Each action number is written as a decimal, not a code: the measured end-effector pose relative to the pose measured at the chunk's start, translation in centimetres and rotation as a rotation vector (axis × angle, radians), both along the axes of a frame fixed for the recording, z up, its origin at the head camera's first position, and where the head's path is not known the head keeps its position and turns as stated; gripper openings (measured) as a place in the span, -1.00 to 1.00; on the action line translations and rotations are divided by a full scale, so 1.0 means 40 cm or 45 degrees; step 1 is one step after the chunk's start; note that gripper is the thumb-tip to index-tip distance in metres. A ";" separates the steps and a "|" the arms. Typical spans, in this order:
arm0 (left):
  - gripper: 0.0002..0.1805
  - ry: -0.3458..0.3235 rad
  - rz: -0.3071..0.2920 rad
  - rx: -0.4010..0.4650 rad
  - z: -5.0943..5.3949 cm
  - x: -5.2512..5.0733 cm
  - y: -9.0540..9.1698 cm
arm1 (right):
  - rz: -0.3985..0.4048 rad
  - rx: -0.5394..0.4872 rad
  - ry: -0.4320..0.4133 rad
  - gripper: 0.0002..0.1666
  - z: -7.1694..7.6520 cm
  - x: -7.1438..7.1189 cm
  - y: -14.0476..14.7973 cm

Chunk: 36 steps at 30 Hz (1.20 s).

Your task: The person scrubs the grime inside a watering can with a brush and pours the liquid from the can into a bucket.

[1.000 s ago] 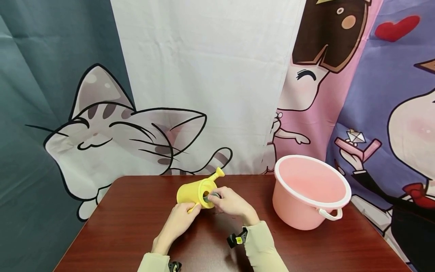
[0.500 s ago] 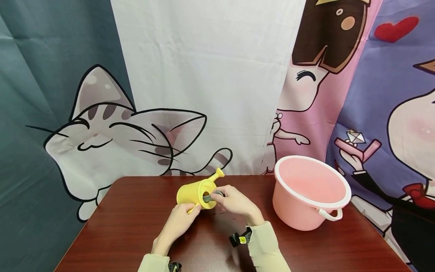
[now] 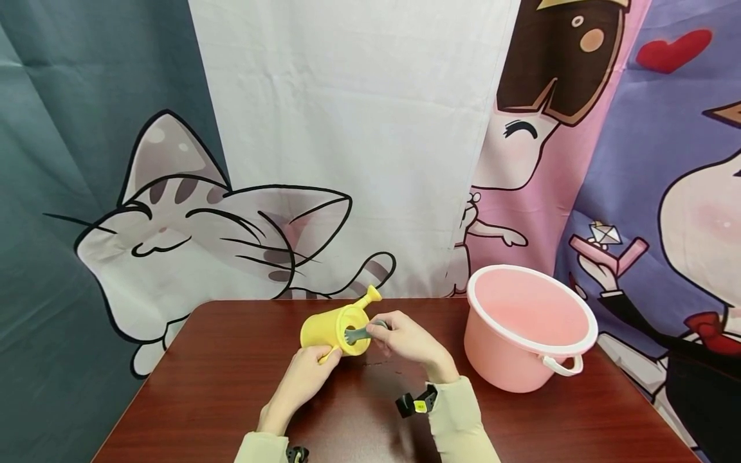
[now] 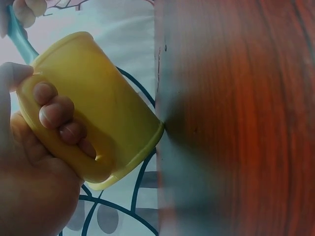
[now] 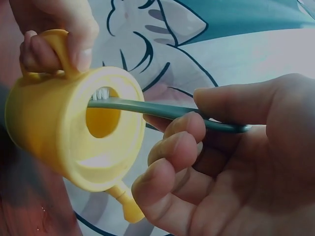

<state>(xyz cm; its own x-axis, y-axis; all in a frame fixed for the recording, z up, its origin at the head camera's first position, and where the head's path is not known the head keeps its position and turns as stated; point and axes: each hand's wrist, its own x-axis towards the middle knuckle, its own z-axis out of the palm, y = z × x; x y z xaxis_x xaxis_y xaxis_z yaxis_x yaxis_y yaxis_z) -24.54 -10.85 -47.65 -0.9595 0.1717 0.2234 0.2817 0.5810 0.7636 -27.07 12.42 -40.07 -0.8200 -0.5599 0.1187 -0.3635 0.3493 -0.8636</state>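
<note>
A yellow watering can (image 3: 321, 329) is tilted, its open top facing right and its spout up to the right. My left hand (image 3: 302, 381) grips its handle; in the left wrist view the fingers of that hand (image 4: 44, 142) curl through the handle (image 4: 54, 147). My right hand (image 3: 412, 344) pinches a green-grey brush (image 3: 360, 334) by its handle. In the right wrist view the white bristles (image 5: 101, 93) of the brush (image 5: 147, 108) are at the hole in the can's top (image 5: 74, 137), held by my right hand (image 5: 231, 152).
A pink bucket (image 3: 500, 357) with a white rim and handle stands on the brown table (image 3: 231, 360), to the right of my right hand. Small wet-looking marks show on the table below the can. A cartoon-printed curtain (image 3: 347, 128) hangs behind.
My right hand has moved a little to the right, drawing the brush partly out of the can, so more of it shows. The left hand and the can have hardly moved.
</note>
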 end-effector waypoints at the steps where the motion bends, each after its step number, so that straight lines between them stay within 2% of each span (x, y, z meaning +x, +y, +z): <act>1: -0.50 -0.002 -0.001 0.002 0.000 0.000 0.000 | 0.000 0.001 -0.001 -0.69 -0.001 0.000 -0.002; 9: -0.50 -0.033 -0.003 -0.002 0.000 0.003 -0.001 | -0.035 0.018 -0.076 -0.70 -0.025 0.003 -0.042; 17: -0.50 -0.012 0.009 -0.001 -0.002 0.002 0.000 | -0.057 -0.076 -0.122 -0.67 -0.050 0.002 -0.078; 27: -0.50 -0.020 -0.002 0.019 0.001 0.004 0.000 | -0.014 -0.090 -0.160 -0.68 -0.040 -0.005 -0.049; 36: -0.50 0.014 0.008 0.003 -0.001 0.000 0.000 | 0.018 -0.159 -0.128 -0.68 -0.027 -0.016 -0.002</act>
